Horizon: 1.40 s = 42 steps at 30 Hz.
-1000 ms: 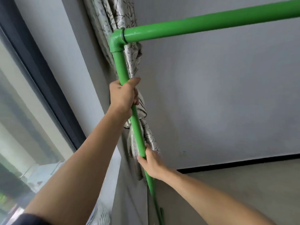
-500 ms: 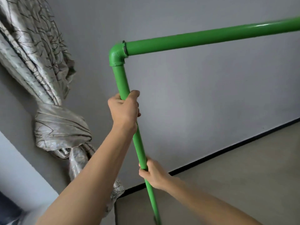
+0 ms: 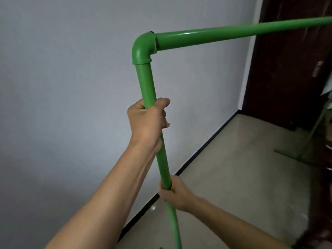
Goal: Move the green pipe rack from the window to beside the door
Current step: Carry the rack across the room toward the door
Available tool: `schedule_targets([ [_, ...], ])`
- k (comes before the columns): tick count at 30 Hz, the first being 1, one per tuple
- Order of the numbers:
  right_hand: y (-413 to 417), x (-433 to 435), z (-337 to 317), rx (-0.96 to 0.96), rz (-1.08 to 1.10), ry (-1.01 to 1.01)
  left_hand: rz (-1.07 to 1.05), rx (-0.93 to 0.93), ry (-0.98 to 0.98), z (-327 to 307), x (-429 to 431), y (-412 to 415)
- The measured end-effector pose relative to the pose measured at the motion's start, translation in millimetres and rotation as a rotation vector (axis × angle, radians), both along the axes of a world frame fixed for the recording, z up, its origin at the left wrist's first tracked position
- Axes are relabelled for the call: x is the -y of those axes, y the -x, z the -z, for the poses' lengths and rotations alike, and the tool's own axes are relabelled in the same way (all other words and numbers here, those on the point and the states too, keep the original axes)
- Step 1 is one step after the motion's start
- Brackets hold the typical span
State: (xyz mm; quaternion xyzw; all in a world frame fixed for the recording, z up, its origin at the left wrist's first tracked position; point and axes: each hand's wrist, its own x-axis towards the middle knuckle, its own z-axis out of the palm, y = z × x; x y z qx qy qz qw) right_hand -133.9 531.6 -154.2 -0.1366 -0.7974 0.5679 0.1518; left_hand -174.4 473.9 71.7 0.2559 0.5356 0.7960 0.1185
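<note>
The green pipe rack (image 3: 146, 83) fills the middle of the view: an upright post, an elbow joint at the top, and a horizontal bar running off to the right. My left hand (image 3: 147, 121) is wrapped around the post below the elbow. My right hand (image 3: 175, 194) grips the same post lower down. The rack's far leg and foot (image 3: 305, 155) show faintly at the right, near a dark brown door (image 3: 287, 69). The near foot of the post is out of view.
A plain grey wall (image 3: 71, 87) runs along the left with a black skirting strip (image 3: 197, 151) at its base. Beige floor (image 3: 242, 177) stretches toward the door. Blurred items sit at the far right edge.
The view has swung right: the window and knotted curtain have left the frame and the dark door has come in. Both hands keep their grip on the post.
</note>
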Motion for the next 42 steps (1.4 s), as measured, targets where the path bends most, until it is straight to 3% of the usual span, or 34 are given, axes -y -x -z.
schedule_targets([
  [6,-9.8,-39.9,2.8,-0.048,0.628,0.207,0.554,-0.084,0.006,0.5,-71.4,-1.5],
  [11,-10.1,-59.9,2.3,-0.288,1.086,0.311,0.600,-0.090,-0.050,3.6,-115.8,-22.2],
  [15,-7.0,-79.6,-1.2,-0.376,1.101,0.327,0.569,-0.061,-0.085,8.5,-141.5,-22.8],
  [24,-9.1,-157.2,-0.2,-0.311,1.057,0.211,0.557,-0.061,-0.100,11.7,-216.5,-21.7],
  [42,-14.3,-379.5,3.1,-0.222,0.925,0.188,0.483,-0.077,-0.098,8.3,-430.0,-23.8],
])
